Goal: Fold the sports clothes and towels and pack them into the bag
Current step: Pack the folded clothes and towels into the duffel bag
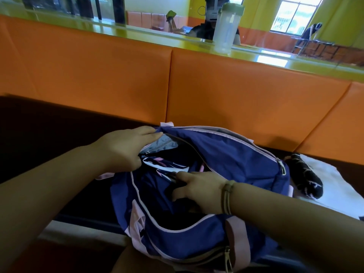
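A navy sports bag [232,154] with pink trim and straps lies open on the dark bench in front of me. My left hand [126,148] grips the far left edge of its opening and holds it apart. My right hand [199,190] reaches into the opening, fingers curled on a dark garment with pink and white print [159,164] that lies inside. To the right of the bag, a rolled dark cloth [307,178] rests on a white towel [338,186].
An orange padded backrest [197,79] rises behind the bench. A clear bottle with a pale green lid [226,26] stands on the glossy ledge above it, before a mirror. The dark bench seat [49,127] extends to the left.
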Demonstrator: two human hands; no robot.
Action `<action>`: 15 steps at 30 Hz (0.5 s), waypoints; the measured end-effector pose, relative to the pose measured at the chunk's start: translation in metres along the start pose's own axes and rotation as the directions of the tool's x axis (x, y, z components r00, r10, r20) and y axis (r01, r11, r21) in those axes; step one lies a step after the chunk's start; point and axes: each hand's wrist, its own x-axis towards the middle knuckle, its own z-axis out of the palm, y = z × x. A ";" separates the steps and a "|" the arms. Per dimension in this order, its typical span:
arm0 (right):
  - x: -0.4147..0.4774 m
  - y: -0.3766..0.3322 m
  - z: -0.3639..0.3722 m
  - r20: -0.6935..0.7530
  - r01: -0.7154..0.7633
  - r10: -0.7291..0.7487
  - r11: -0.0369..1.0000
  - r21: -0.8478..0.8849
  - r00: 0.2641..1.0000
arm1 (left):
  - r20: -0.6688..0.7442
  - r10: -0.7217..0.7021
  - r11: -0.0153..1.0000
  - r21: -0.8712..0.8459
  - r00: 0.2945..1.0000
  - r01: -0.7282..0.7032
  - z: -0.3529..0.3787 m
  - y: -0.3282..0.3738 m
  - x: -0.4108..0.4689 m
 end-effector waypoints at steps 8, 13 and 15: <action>-0.040 0.024 -0.028 -0.085 -0.214 0.232 0.959 0.188 0.969 | -0.212 0.044 0.993 0.116 0.976 -0.020 0.009 0.023 -0.009; -0.097 0.032 -0.028 -0.197 -0.365 0.408 0.904 0.224 0.891 | -0.329 0.264 0.965 0.098 0.907 -0.245 0.009 0.070 -0.006; -0.126 0.036 -0.022 -0.238 -0.433 0.482 0.872 0.229 0.843 | -0.263 0.283 0.959 0.051 0.923 -0.279 0.010 0.098 -0.001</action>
